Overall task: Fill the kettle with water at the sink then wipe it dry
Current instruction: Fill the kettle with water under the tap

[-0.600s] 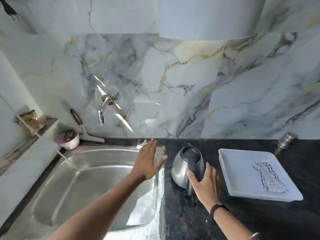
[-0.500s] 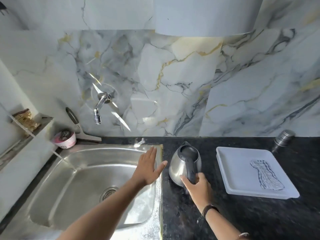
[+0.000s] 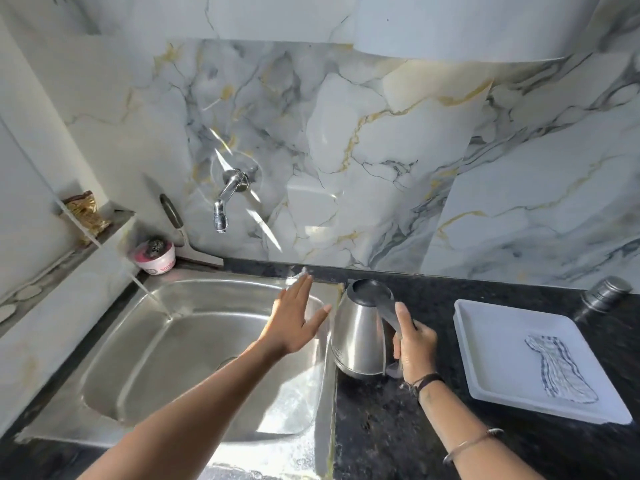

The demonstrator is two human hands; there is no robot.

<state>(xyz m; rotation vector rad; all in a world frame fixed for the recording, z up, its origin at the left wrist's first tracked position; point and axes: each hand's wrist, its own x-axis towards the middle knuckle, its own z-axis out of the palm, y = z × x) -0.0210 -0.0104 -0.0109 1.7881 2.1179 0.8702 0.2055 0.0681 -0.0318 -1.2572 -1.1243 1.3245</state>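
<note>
A: Head view: the right hand (image 3: 414, 344) has its fingers (image 3: 402, 318) clenched round the handle of the kettle (image 3: 363, 332), standing on the desk (image 3: 398, 427) at frame centre, beside the sink (image 3: 194, 341).

B: The left hand (image 3: 294, 320) hovers released. With one hand lifting, the kettle may knock the sink rim, or slip once full.

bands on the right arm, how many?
2. A dark band sits at the wrist just below the right hand, which grips the kettle. A thin bangle sits further down the forearm. None hidden as far as visible.
</note>
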